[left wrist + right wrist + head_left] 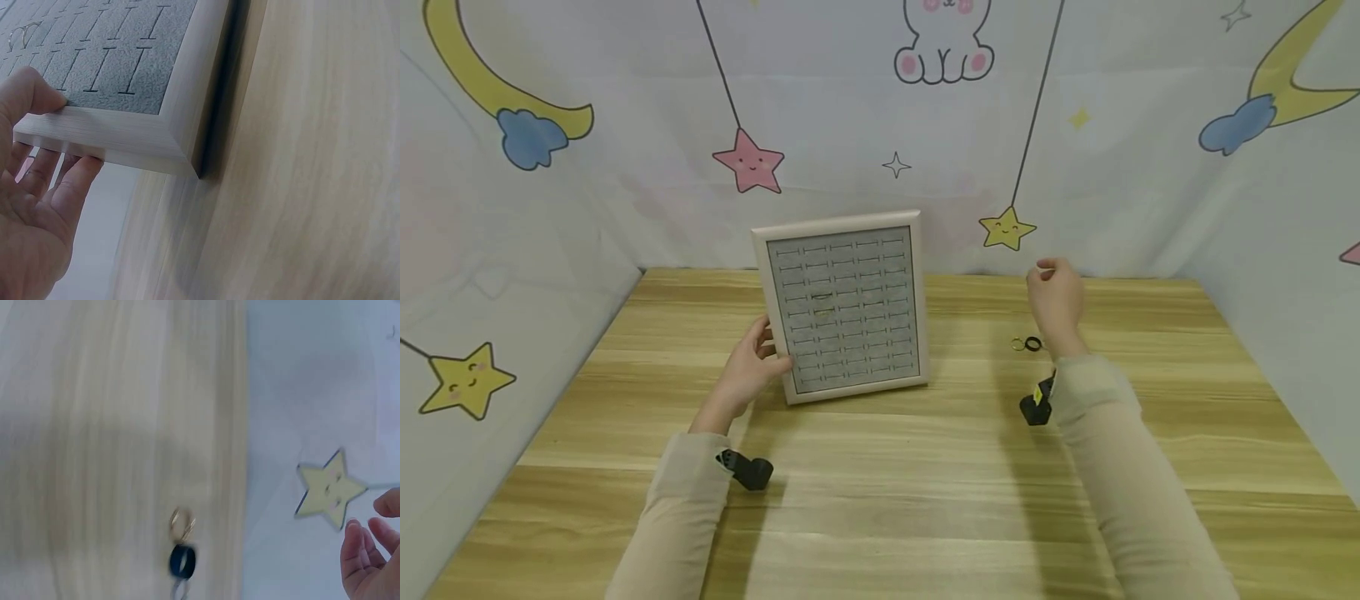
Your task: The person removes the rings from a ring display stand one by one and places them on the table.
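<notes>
Left hand (748,367) pinches the edge of a tilted board (920,308) on the table (850,500) while the right hand (1056,300), fingers loosely curled around nothing visible, hovers near loose rings (175,561); a slackened grip could topple the board, a low sweep scatter the rings

Starry backdrop (850,108) (cartoonish) — wooden table (887,492)

No words, brands or numbers can be read in any of the three views. A yellow label (1038,395) on the black wrist camera (1036,412) at the right sleeve (1093,387) shows too small to make out, and the backdrop (850,100) carries printed pictures, smiling stars (749,162) and crescent moons (466,62) among them.
</notes>
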Available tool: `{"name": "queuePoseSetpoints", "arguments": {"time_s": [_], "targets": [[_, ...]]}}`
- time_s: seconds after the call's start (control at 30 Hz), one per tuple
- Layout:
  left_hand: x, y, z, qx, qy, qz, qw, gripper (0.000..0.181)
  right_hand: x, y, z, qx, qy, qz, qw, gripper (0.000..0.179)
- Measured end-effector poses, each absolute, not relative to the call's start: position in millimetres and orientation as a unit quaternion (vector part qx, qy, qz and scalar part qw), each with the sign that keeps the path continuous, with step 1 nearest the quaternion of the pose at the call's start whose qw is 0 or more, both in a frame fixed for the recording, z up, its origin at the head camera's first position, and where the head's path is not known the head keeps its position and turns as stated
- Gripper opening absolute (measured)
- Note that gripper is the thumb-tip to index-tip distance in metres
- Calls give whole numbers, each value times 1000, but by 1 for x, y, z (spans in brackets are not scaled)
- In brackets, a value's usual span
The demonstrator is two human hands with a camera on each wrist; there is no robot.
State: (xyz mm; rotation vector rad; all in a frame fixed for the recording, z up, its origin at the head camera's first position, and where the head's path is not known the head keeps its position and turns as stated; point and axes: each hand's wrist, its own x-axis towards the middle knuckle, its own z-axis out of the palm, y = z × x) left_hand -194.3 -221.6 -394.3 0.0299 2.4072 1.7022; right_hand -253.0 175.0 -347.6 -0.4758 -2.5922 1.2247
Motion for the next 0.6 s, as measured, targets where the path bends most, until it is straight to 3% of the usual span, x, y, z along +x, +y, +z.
{"name": "queuePoseSetpoints", "arguments": {"time_s": [0.3, 0.6], "targets": [[-194, -221, -394, 9, 815, 572, 95, 83, -253, 123, -326, -72, -848, 491, 187, 33], [-193, -222, -393, 12, 815, 571, 98, 83, -242, 75, -310, 19, -827, 517, 219, 29]]}}
